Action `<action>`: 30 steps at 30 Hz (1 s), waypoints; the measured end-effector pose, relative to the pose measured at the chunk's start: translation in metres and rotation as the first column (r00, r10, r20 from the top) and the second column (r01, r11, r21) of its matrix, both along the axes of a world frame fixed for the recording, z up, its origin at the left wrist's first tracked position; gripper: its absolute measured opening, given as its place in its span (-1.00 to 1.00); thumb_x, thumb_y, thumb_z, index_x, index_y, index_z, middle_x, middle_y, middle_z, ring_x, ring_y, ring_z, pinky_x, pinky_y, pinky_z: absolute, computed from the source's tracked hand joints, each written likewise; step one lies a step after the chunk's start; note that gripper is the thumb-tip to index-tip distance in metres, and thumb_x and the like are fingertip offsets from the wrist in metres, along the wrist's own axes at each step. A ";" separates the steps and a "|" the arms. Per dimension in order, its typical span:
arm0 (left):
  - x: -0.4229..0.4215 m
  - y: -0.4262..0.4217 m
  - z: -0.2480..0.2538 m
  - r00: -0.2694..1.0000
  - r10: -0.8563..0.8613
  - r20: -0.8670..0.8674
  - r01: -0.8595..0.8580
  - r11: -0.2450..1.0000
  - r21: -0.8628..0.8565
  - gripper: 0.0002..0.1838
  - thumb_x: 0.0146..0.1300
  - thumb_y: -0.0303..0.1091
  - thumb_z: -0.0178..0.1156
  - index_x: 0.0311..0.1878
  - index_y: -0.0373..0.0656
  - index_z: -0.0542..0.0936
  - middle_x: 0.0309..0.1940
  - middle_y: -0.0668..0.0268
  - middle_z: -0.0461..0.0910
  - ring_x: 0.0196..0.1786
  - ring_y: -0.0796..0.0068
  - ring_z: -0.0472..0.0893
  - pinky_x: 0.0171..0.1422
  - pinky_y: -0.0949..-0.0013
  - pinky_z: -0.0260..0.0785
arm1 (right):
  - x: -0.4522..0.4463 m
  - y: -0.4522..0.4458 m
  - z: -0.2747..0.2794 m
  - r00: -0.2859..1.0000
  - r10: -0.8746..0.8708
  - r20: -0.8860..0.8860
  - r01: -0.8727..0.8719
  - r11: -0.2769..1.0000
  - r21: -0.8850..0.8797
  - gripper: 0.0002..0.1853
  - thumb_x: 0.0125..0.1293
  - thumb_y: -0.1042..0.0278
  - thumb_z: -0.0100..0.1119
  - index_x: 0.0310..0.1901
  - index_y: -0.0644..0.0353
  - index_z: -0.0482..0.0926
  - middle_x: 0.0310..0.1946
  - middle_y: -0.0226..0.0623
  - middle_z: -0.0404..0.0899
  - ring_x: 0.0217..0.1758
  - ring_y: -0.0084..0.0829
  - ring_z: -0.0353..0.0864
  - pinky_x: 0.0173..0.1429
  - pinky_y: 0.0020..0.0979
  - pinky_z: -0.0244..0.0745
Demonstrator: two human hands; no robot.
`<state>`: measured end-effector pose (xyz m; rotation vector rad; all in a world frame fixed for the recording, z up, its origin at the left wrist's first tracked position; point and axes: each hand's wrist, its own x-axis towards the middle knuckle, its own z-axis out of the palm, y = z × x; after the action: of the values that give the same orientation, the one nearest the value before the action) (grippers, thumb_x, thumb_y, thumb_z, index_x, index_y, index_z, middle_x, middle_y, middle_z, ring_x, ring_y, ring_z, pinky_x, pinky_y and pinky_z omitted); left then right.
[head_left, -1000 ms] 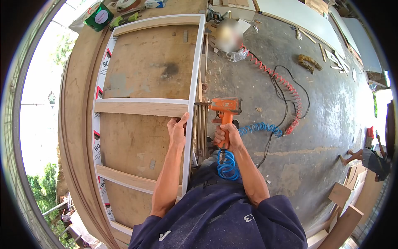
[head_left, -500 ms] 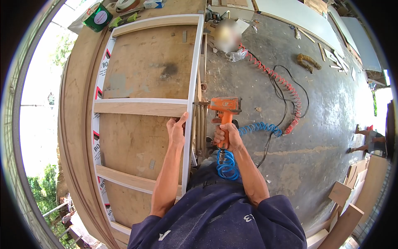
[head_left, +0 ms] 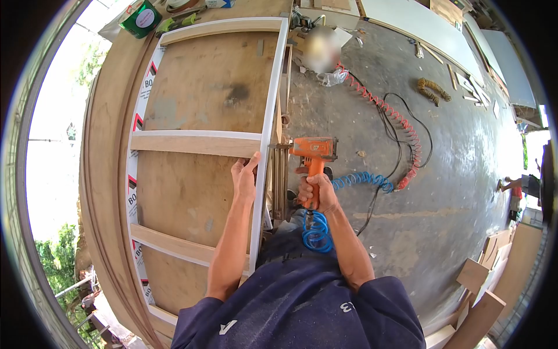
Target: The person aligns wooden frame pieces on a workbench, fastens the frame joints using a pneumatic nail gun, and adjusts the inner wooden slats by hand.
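A ladder-like wooden frame (head_left: 271, 110) with white-faced edges lies on the plywood-topped workbench (head_left: 192, 75). My left hand (head_left: 244, 177) grips the right end of its middle wooden crosspiece (head_left: 197, 144), thumb on the upper side and fingers partly hidden beneath. In my right hand (head_left: 318, 191) is an orange pneumatic nail gun (head_left: 314, 149), held by its handle. The gun's nose points left, at the outer side of the frame's right rail, level with that crosspiece; whether it touches is hard to tell. A coiled blue air hose (head_left: 317, 231) hangs from the handle's base.
Red coiled hose (head_left: 407, 125) and dark cables run across the concrete floor (head_left: 407, 232). A green tub (head_left: 140, 19) stands at the bench's far left corner. Board offcuts (head_left: 476, 273) are stacked at the right. Another person (head_left: 526, 185) is at the far right edge.
The view has shifted slightly, and the frame appears a little farther left. Both hands keep their grips, with the nail gun still beside the rail. The person at far right has shifted posture.
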<state>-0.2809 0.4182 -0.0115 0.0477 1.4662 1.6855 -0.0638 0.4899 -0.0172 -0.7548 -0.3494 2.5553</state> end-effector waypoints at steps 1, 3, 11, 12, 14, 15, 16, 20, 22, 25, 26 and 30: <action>0.001 -0.001 0.001 1.000 0.004 0.000 -0.004 1.000 -0.001 -0.77 0.32 -0.35 0.43 -0.13 -0.28 0.62 -0.40 0.42 0.62 -0.52 0.73 0.44 -0.46 0.52 0.23 | 0.001 -0.001 -0.003 1.000 0.002 -0.008 -0.002 1.000 0.000 -0.63 0.40 0.45 -0.02 0.19 0.36 0.46 -0.56 -0.48 0.25 -0.57 -0.56 0.28 -0.40 -0.37 0.37; -0.001 -0.003 0.006 1.000 -0.031 -0.007 0.030 0.999 -0.040 -0.76 0.33 -0.34 0.42 -0.11 -0.30 0.63 -0.40 0.42 0.63 -0.49 0.73 0.46 -0.43 0.53 0.27 | 0.001 -0.001 -0.007 1.000 0.010 -0.003 -0.010 1.000 0.017 -0.63 0.39 0.44 -0.02 0.19 0.35 0.46 -0.56 -0.48 0.25 -0.56 -0.56 0.27 -0.40 -0.38 0.36; -0.002 0.002 -0.018 0.995 0.034 -0.095 -0.046 0.991 -0.125 -0.80 0.34 -0.36 0.40 -0.22 -0.33 0.66 -0.40 0.31 0.68 -0.47 0.61 0.58 -0.41 0.50 0.38 | -0.002 -0.004 -0.014 0.999 0.000 -0.037 0.000 1.000 0.000 -0.62 0.37 0.42 -0.01 0.18 0.32 0.47 -0.56 -0.48 0.22 -0.55 -0.57 0.24 -0.38 -0.40 0.32; -0.002 0.002 -0.020 0.990 0.048 -0.135 -0.066 0.989 -0.131 -0.79 0.35 -0.37 0.40 -0.19 -0.36 0.67 -0.36 0.27 0.71 -0.42 0.59 0.62 -0.35 0.49 0.43 | -0.003 -0.003 -0.015 1.000 0.004 -0.022 -0.004 1.000 0.012 -0.58 0.35 0.39 -0.01 0.21 0.36 0.44 -0.57 -0.49 0.21 -0.56 -0.58 0.25 -0.38 -0.40 0.34; -0.002 0.001 -0.023 0.987 0.031 -0.159 -0.054 0.989 -0.141 -0.79 0.35 -0.36 0.40 -0.19 -0.36 0.67 -0.34 0.27 0.72 -0.39 0.58 0.64 -0.32 0.48 0.45 | -0.003 -0.002 -0.015 1.000 0.007 -0.011 -0.006 1.000 0.027 -0.53 0.33 0.36 0.00 0.23 0.39 0.41 -0.58 -0.51 0.20 -0.57 -0.59 0.25 -0.37 -0.39 0.36; -0.002 0.000 -0.023 0.984 0.016 -0.179 -0.044 0.987 -0.152 -0.79 0.35 -0.36 0.40 -0.18 -0.37 0.68 -0.31 0.27 0.72 -0.36 0.58 0.65 -0.28 0.46 0.47 | -0.003 -0.001 -0.014 1.000 0.016 -0.020 -0.016 1.000 0.021 -0.53 0.33 0.35 0.00 0.24 0.39 0.41 -0.58 -0.51 0.20 -0.57 -0.60 0.25 -0.37 -0.40 0.36; -0.002 0.001 -0.023 0.983 0.015 -0.181 -0.042 0.988 -0.150 -0.79 0.35 -0.36 0.40 -0.18 -0.37 0.68 -0.31 0.27 0.72 -0.36 0.58 0.65 -0.28 0.46 0.47 | -0.003 0.000 -0.014 0.999 0.025 -0.030 -0.025 1.000 0.015 -0.53 0.34 0.35 0.00 0.24 0.38 0.41 -0.58 -0.51 0.20 -0.57 -0.60 0.25 -0.37 -0.40 0.36; -0.004 -0.001 -0.027 0.989 0.006 -0.148 -0.018 0.997 -0.080 -0.78 0.36 -0.35 0.39 -0.16 -0.37 0.68 -0.27 0.25 0.73 -0.33 0.57 0.65 -0.26 0.47 0.47 | -0.003 0.000 -0.010 0.999 0.026 -0.039 -0.026 1.000 0.008 -0.55 0.35 0.36 0.01 0.23 0.37 0.42 -0.58 -0.51 0.20 -0.58 -0.60 0.25 -0.37 -0.40 0.35; -0.004 -0.003 -0.032 0.989 -0.006 -0.146 -0.005 0.997 -0.074 -0.77 0.36 -0.34 0.39 -0.16 -0.37 0.68 -0.27 0.25 0.73 -0.33 0.57 0.65 -0.26 0.47 0.47 | -0.002 -0.001 -0.010 0.999 0.021 -0.025 -0.021 0.999 0.026 -0.58 0.36 0.37 0.00 0.21 0.36 0.44 -0.58 -0.51 0.21 -0.58 -0.60 0.25 -0.37 -0.40 0.35; -0.003 -0.001 -0.029 0.971 -0.004 -0.237 -0.020 0.995 -0.102 -0.77 0.36 -0.34 0.39 -0.17 -0.36 0.68 -0.27 0.25 0.73 -0.31 0.58 0.65 -0.24 0.47 0.47 | -0.002 -0.001 -0.011 1.000 0.019 -0.006 -0.019 1.000 0.009 -0.60 0.37 0.38 0.00 0.20 0.35 0.45 -0.58 -0.51 0.21 -0.58 -0.60 0.25 -0.37 -0.40 0.35; -0.001 -0.001 -0.027 0.980 0.016 -0.200 -0.035 0.995 -0.090 -0.77 0.32 -0.33 0.43 -0.22 -0.33 0.68 -0.31 0.30 0.69 -0.32 0.61 0.58 -0.21 0.48 0.41 | -0.002 0.000 -0.011 1.000 0.017 -0.006 -0.017 1.000 0.010 -0.60 0.37 0.38 0.00 0.20 0.35 0.45 -0.58 -0.51 0.21 -0.58 -0.60 0.25 -0.37 -0.40 0.35; 0.001 0.001 -0.025 0.982 0.060 -0.177 -0.072 0.995 -0.066 -0.77 0.28 -0.32 0.47 -0.28 -0.30 0.67 -0.36 0.37 0.64 -0.33 0.65 0.51 -0.17 0.50 0.33 | -0.002 0.001 -0.011 0.999 0.035 -0.015 -0.035 0.999 0.019 -0.62 0.37 0.39 0.00 0.18 0.32 0.46 -0.58 -0.52 0.21 -0.59 -0.60 0.24 -0.38 -0.40 0.35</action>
<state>-0.2797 0.4189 -0.0363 0.1112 1.6741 1.7158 -0.0655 0.4905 -0.0282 -0.7280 -0.3837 2.5853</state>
